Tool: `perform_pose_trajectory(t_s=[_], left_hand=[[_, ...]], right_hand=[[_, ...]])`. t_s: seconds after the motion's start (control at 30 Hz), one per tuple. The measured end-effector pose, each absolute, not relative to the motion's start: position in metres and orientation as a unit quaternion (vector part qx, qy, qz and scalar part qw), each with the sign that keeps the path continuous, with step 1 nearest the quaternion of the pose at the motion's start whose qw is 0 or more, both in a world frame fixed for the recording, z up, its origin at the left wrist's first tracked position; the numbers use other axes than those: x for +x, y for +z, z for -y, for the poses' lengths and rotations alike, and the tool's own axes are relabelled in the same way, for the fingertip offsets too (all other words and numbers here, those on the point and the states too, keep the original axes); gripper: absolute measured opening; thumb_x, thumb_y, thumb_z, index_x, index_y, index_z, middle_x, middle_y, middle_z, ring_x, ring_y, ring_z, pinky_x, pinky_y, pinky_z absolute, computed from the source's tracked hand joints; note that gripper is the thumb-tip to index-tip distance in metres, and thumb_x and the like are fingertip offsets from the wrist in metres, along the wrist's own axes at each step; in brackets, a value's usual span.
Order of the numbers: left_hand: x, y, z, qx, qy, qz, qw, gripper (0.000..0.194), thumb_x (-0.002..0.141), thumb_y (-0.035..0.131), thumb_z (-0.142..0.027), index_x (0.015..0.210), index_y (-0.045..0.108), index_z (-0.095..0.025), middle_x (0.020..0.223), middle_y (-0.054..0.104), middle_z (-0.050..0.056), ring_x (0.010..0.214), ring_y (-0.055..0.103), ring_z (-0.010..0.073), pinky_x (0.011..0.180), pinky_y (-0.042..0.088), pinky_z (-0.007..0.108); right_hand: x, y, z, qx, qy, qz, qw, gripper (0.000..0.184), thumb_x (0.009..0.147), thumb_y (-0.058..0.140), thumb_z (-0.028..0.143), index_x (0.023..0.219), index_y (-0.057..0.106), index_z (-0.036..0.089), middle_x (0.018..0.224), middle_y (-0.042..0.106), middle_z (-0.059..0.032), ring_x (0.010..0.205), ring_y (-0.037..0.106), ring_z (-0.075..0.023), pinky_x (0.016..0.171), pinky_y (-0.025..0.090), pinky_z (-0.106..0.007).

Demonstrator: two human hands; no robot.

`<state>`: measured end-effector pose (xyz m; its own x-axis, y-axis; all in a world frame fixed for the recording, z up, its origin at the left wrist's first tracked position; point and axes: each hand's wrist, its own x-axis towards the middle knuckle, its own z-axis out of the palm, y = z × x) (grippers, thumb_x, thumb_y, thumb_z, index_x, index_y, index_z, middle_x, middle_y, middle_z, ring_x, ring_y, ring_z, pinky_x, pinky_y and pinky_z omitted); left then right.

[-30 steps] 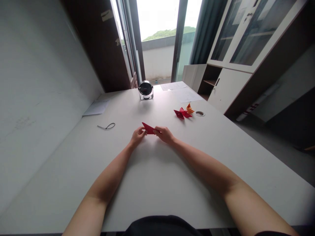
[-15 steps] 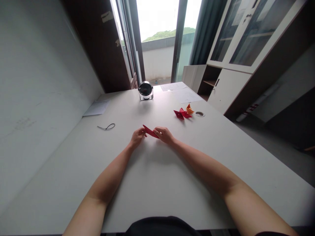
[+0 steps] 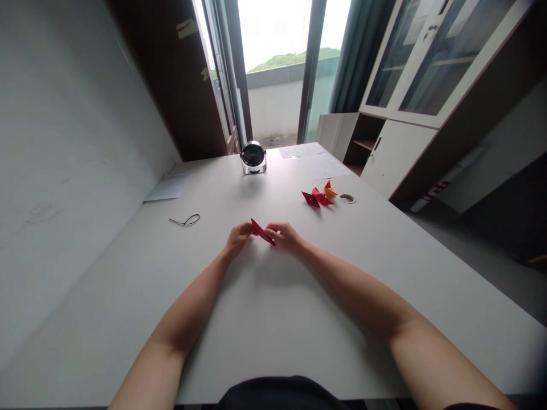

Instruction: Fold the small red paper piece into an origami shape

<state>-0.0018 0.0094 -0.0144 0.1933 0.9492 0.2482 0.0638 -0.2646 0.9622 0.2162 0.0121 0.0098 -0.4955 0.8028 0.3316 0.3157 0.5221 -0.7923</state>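
A folded piece of red paper point(image 3: 262, 232) is held tilted between my two hands, just over the white table point(image 3: 265, 319). My left hand point(image 3: 240, 238) pinches its left side, with some fingertips hidden behind the paper. On the other side, my right hand point(image 3: 285, 234) grips it between thumb and curled fingers. Farther off to the right lie folded paper pieces: a dark red one point(image 3: 310, 199), a brighter red one point(image 3: 323, 197) and an orange one point(image 3: 329, 189).
Beyond my hands stands a small round silver-and-black device point(image 3: 253, 156) on a bracket. A looped black cable tie point(image 3: 184, 220) lies at left. White sheets point(image 3: 325, 167) rest at the far right, another sheet point(image 3: 168, 187) at far left. A round table hole point(image 3: 347, 199) sits beside the paper pieces.
The red paper has turned to a steeper slant, its lower right end dropping slightly towards me. Both hands stay on it with only small shifts.
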Motion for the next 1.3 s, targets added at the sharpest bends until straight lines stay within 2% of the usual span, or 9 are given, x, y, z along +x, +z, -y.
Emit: perform_pose_trajectory(t_s=[0.17,0.33,0.47,0.63,0.8,0.93,1.07,1.2,1.3], left_hand=[[-0.002,-0.013,-0.008,0.622,0.493,-0.391,0.465,0.033,0.082,0.071,-0.045,0.093,0.073,-0.014,0.087,0.074,0.009,0.083,0.069,0.0217,0.083,0.052,0.035],[-0.001,-0.02,-0.01,0.625,0.486,-0.401,0.462,0.032,0.084,0.068,-0.043,0.097,0.072,-0.014,0.086,0.074,0.008,0.081,0.069,0.0215,0.082,0.053,0.035],[0.001,-0.019,-0.008,0.631,0.482,-0.421,0.438,0.032,0.086,0.065,-0.042,0.1,0.069,-0.014,0.085,0.073,0.007,0.075,0.07,0.0192,0.077,0.054,0.033],[0.009,-0.007,0.001,0.648,0.482,-0.438,0.395,0.044,0.084,0.068,-0.041,0.121,0.059,-0.019,0.119,0.067,0.011,0.077,0.07,0.0165,0.071,0.055,0.029],[0.015,0.001,0.009,0.676,0.481,-0.46,0.316,0.05,0.083,0.07,-0.036,0.128,0.051,-0.023,0.13,0.058,0.011,0.09,0.067,0.0188,0.078,0.054,0.033],[0.016,0.009,0.014,0.711,0.49,-0.463,0.2,0.045,0.085,0.068,-0.035,0.123,0.049,-0.023,0.131,0.052,0.012,0.1,0.062,0.0212,0.083,0.052,0.037],[0.019,0.018,0.02,0.768,0.44,-0.454,0.105,0.026,0.085,0.068,-0.035,0.104,0.056,-0.021,0.118,0.055,0.011,0.108,0.056,0.0254,0.092,0.047,0.041],[0.021,0.019,0.021,0.764,0.42,-0.485,0.067,0.024,0.083,0.07,-0.037,0.094,0.059,-0.02,0.113,0.056,0.012,0.107,0.054,0.0283,0.094,0.045,0.044],[0.017,0.014,0.017,0.729,0.446,-0.512,0.09,0.021,0.085,0.067,-0.037,0.097,0.061,-0.021,0.112,0.057,0.011,0.102,0.057,0.0267,0.087,0.048,0.04]], right_hand=[[0.216,0.004,-0.015,-0.36,0.315,0.795,0.372,0.038,0.093,0.046,0.042,0.07,0.063,0.017,0.059,0.056,0.0019,0.056,0.047,-0.0107,0.058,0.035,-0.023],[0.216,-0.004,-0.018,-0.367,0.266,0.799,0.396,0.02,0.086,0.052,0.029,0.086,0.068,0.017,0.07,0.064,-0.0017,0.062,0.054,-0.012,0.061,0.039,-0.024],[0.215,-0.004,-0.018,-0.386,0.244,0.8,0.389,0.013,0.084,0.054,0.027,0.085,0.064,0.019,0.066,0.063,0.0007,0.058,0.052,-0.0116,0.059,0.038,-0.023],[0.215,0.0,-0.016,-0.431,0.215,0.78,0.4,0.013,0.084,0.056,0.033,0.081,0.057,0.021,0.062,0.059,0.0039,0.053,0.046,-0.0104,0.055,0.033,-0.022],[0.215,0.003,-0.013,-0.429,0.189,0.792,0.391,0.01,0.084,0.056,0.032,0.08,0.055,0.022,0.063,0.06,0.0033,0.053,0.046,-0.0109,0.056,0.031,-0.023],[0.216,0.004,-0.013,-0.453,0.148,0.784,0.397,0.004,0.084,0.054,0.027,0.082,0.054,0.023,0.062,0.059,0.0029,0.053,0.047,-0.0122,0.055,0.029,-0.023],[0.216,0.005,-0.014,-0.469,0.116,0.781,0.396,0.002,0.083,0.054,0.025,0.084,0.055,0.023,0.062,0.058,0.0026,0.053,0.047,-0.0131,0.056,0.029,-0.024],[0.215,0.006,-0.013,-0.445,0.111,0.796,0.396,0.004,0.084,0.055,0.026,0.084,0.056,0.023,0.065,0.061,0.0008,0.057,0.05,-0.0139,0.06,0.033,-0.024],[0.214,0.004,-0.012,-0.432,0.129,0.793,0.409,0.004,0.083,0.054,0.024,0.085,0.057,0.023,0.069,0.062,-0.0001,0.061,0.054,-0.0147,0.062,0.037,-0.024]])
